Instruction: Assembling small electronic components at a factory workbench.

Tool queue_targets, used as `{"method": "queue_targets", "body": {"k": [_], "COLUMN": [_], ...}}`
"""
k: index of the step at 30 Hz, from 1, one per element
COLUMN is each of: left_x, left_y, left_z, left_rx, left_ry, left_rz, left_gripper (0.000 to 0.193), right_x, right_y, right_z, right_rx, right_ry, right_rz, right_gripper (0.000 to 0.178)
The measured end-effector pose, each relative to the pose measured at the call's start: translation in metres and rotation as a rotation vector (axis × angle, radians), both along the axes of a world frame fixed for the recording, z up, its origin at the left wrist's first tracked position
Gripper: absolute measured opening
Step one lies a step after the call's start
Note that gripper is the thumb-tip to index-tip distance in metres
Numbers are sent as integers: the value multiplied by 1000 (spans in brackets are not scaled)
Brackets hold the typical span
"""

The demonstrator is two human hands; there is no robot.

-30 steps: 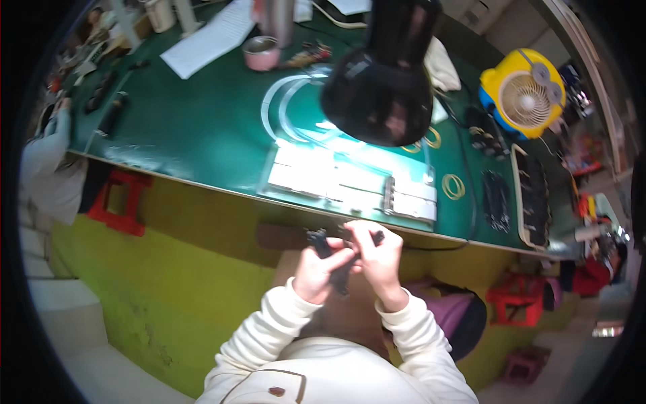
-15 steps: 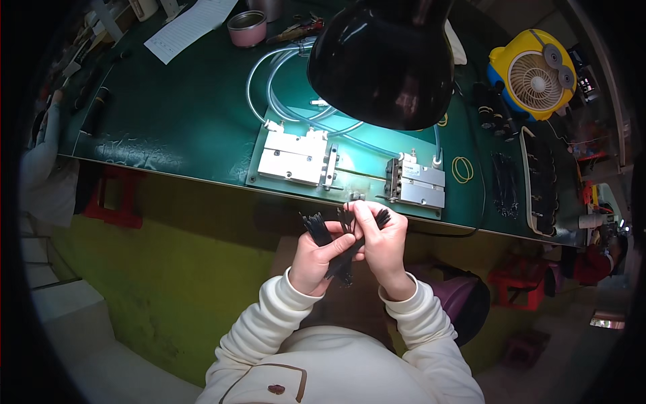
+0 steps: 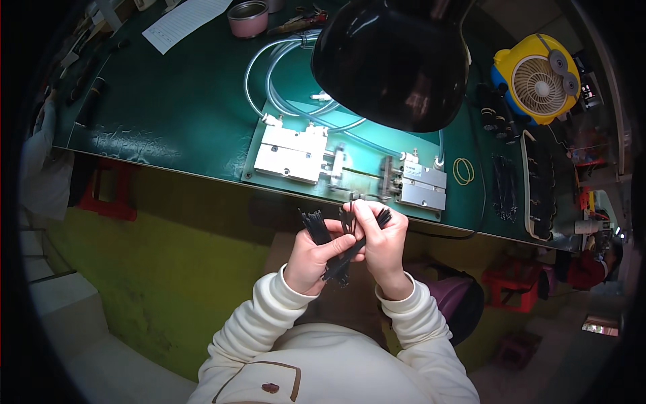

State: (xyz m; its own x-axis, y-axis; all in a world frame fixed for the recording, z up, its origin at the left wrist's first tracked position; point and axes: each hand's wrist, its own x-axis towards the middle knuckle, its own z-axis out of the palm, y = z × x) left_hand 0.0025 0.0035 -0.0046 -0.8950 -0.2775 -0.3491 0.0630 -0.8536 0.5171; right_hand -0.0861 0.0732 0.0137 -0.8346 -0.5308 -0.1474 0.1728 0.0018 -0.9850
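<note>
My left hand is closed around a bundle of short, thin black wires. Their ends fan out above the fingers, and the lower ends stick out below the palm. My right hand pinches at a few separated wires between the two hands, while more black wires poke out past its knuckles. Just beyond the fingertips, at the table edge, sits a pneumatic fixture: a left metal cylinder block and a right one on a pale plate, their facing jaws blurred by motion. The wire tips at the fixture are too small to make out.
A black lamp shade hangs low over the green table. Clear air hoses loop behind the fixture. To the right lie yellow rings, black wire bundles, a tray and a yellow fan.
The fixture's two jaws have moved toward each other, narrowing the gap. My hands hold nearly the same pose, and the view has shifted slightly.
</note>
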Motion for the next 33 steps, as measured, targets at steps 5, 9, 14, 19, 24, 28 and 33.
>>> {"method": "queue_targets", "body": {"k": [5,9,14,19,24,28,33], "left_x": [-1,-1,1,3,2,0,-2], "left_y": [0,1,0,-1,1,0,0], "left_z": [0,1,2,2,0,1,2], "left_rx": [-4,10,10,-18,2,11,8], "left_ry": [16,23,-35,-29,-68,-59,-36], "left_rz": [-15,-4,21,-2,21,13,-3], "left_gripper": [12,11,11,12,12,13,13], "right_x": [-3,-4,1,6,6,3,-1], "right_y": [1,1,4,1,0,1,2], "right_z": [-2,-5,5,7,2,0,2], "right_rx": [-18,-24,8,21,37,18,33], "right_ry": [21,31,-6,130,111,104,38], "right_rz": [11,17,44,19,-10,-26,-8], "right_gripper": [17,17,16,15,16,16,17]}}
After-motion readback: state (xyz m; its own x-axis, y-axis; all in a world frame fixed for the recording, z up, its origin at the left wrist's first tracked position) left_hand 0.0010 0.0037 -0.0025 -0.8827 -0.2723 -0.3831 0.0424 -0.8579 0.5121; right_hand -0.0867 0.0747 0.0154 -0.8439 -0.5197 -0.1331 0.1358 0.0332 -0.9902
